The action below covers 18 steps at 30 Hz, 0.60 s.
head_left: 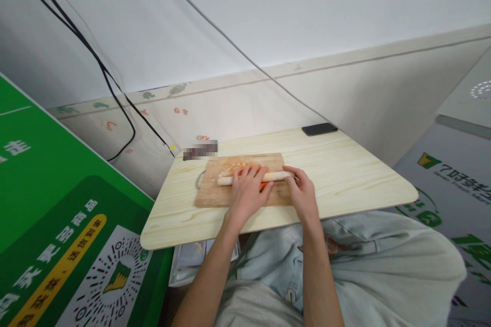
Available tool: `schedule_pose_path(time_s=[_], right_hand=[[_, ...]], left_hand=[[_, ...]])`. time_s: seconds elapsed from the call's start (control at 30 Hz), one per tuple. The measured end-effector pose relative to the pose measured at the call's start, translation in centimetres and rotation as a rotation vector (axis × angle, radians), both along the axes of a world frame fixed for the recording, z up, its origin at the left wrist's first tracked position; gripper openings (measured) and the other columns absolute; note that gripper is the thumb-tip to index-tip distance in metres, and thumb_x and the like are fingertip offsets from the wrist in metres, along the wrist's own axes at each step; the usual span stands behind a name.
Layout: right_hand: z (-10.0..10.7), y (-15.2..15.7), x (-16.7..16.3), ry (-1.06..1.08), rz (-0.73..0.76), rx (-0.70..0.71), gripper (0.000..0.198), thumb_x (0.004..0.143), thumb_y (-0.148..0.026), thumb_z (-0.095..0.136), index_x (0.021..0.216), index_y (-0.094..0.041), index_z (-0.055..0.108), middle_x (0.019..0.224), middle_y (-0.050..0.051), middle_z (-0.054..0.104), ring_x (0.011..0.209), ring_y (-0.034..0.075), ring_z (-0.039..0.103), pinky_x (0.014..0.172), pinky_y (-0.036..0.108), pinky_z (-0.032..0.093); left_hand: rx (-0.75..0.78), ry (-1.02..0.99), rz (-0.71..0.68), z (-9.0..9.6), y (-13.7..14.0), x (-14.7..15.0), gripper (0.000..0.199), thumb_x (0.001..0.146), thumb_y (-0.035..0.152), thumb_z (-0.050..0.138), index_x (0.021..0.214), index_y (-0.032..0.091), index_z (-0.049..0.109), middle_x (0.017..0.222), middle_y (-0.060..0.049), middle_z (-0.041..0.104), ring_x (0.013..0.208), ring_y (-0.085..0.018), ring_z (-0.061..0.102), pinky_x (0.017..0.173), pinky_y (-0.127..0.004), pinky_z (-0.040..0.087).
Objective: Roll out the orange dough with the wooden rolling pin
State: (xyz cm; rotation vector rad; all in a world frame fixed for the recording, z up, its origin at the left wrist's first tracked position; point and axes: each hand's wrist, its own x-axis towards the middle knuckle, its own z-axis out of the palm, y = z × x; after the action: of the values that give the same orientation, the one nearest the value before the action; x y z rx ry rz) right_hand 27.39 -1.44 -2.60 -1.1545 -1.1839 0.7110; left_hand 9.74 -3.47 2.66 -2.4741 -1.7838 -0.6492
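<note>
A pale wooden rolling pin (225, 181) lies crosswise over a wooden cutting board (215, 196). Under and around the pin shows flattened orange dough (264, 184), mostly covered by my hands. My left hand (248, 189) rests over the middle of the pin, its fingers bent across the top and its thumb on the near side. At the pin's right end, my right hand (303, 191) is closed around it. Pale floury crumbs (232, 167) dot the board's far left part.
The board sits on a light wood-grain table (356, 173) against a white wall. A black phone (319, 129) lies at the far edge; a blurred dark object (200, 150) is at the back left. Black cables (103, 69) hang left. A green printed panel (76, 204) stands left.
</note>
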Motion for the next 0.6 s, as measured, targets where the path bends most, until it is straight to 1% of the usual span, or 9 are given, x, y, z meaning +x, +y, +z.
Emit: schedule_pose_path(time_s=[0.13, 0.3, 0.43, 0.5, 0.6], right_hand=[[0.0, 0.0, -0.1, 0.012, -0.001, -0.009, 0.037, 0.088, -0.042, 0.066, 0.116, -0.023, 0.080, 0.121, 0.012, 0.079, 0.107, 0.030, 0.073, 0.098, 0.048, 0.059], [0.0, 0.0, -0.1, 0.008, -0.017, 0.007, 0.034, 0.091, -0.044, 0.065, 0.113, -0.024, 0.081, 0.121, 0.012, 0.080, 0.110, 0.030, 0.072, 0.100, 0.049, 0.058], [0.2, -0.1, 0.0, -0.001, -0.018, 0.022, 0.034, 0.087, -0.037, 0.061, 0.111, -0.024, 0.081, 0.119, 0.010, 0.080, 0.114, 0.030, 0.071, 0.105, 0.050, 0.057], [0.2, -0.1, 0.0, -0.008, -0.011, 0.018, 0.036, 0.085, -0.034, 0.059, 0.111, -0.024, 0.082, 0.119, 0.010, 0.080, 0.113, 0.030, 0.071, 0.106, 0.051, 0.056], [0.3, -0.2, 0.1, -0.011, -0.004, 0.019, 0.036, 0.085, -0.034, 0.059, 0.111, -0.024, 0.081, 0.120, 0.010, 0.080, 0.115, 0.030, 0.071, 0.108, 0.051, 0.056]], left_hand=[[-0.016, 0.003, 0.009, 0.4, 0.9, 0.2, 0.036, 0.105, 0.049, 0.064, 0.134, 0.029, 0.070, 0.153, -0.006, 0.069, 0.141, -0.033, 0.058, 0.120, -0.059, 0.039], [0.004, -0.021, 0.011, -0.1, -0.6, 0.2, 0.038, 0.108, 0.044, 0.059, 0.143, 0.031, 0.065, 0.156, -0.006, 0.066, 0.144, -0.031, 0.055, 0.120, -0.056, 0.039], [0.018, -0.040, 0.005, -0.7, -2.1, 0.0, 0.044, 0.109, 0.043, 0.057, 0.151, 0.031, 0.060, 0.156, -0.005, 0.066, 0.145, -0.029, 0.055, 0.121, -0.053, 0.039], [0.021, -0.042, -0.001, -0.9, -2.3, 0.0, 0.045, 0.109, 0.043, 0.057, 0.152, 0.031, 0.059, 0.157, -0.005, 0.066, 0.146, -0.028, 0.054, 0.123, -0.053, 0.037], [0.024, -0.037, -0.003, -0.8, -1.8, -0.1, 0.047, 0.108, 0.046, 0.058, 0.153, 0.030, 0.060, 0.159, -0.005, 0.064, 0.149, -0.029, 0.052, 0.125, -0.054, 0.036]])
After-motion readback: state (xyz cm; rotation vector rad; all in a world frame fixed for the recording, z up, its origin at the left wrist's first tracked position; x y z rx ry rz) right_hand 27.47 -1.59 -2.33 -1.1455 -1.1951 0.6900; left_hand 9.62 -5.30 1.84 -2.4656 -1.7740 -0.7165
